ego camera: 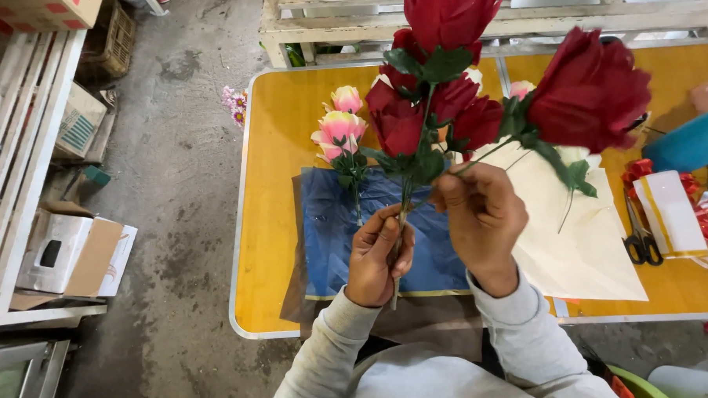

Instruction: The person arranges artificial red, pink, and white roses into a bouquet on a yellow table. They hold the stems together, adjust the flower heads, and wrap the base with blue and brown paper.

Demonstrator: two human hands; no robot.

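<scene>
Head view: a yellow table was seen from above, with grey sleeves at the bottom edge.
Left hand: it was closed around the lower stems of a bunch of red roses, which was held upright above the table.
Right hand: its fingers were pinched shut on the thin stem of a single red rose (blurred in the picture), which was tilted out to the right, just beside the bunch.
Pink roses: they were laid on the table, left of the bunch, with stems over a blue sheet.
Cream paper: it was spread to the right of the blue sheet.
Scissors: they were laid near the paper's right edge, beside red ribbon.
Floor: cardboard boxes were stacked at the left, well apart from the table.
</scene>
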